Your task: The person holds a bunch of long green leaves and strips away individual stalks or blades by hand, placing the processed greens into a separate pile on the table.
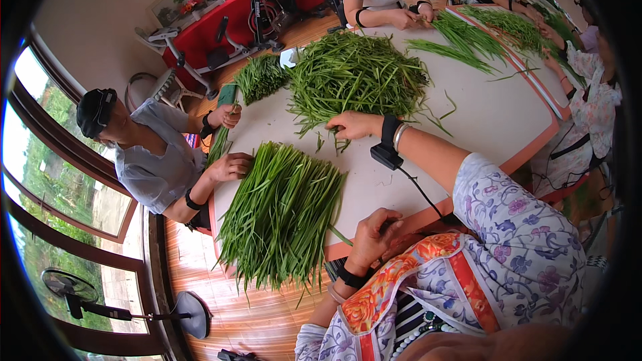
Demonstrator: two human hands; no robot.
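Note:
My right hand [353,125] reaches over the table to the near edge of a large tangled heap of garlic chives [356,72]. Its fingers bend down over a few loose leaf scraps [342,145]; whether they grip any is hidden. Close to my body, at the table's edge, my left hand [375,235] hovers with loosely curled fingers apart and nothing in it. Left of it lies a thick layer of long, aligned chives [281,215], its leaf ends hanging past the table edge. A black band with a cabled box [388,143] is on my right wrist.
A co-worker at the left [155,150] holds chives and touches the aligned layer. Across the table, another person's hands [414,17] handle chives beside sorted bunches [461,40]. A trimmed chive stack [261,77] lies at the far left. A fan [70,286] and exercise bikes [258,15] stand around.

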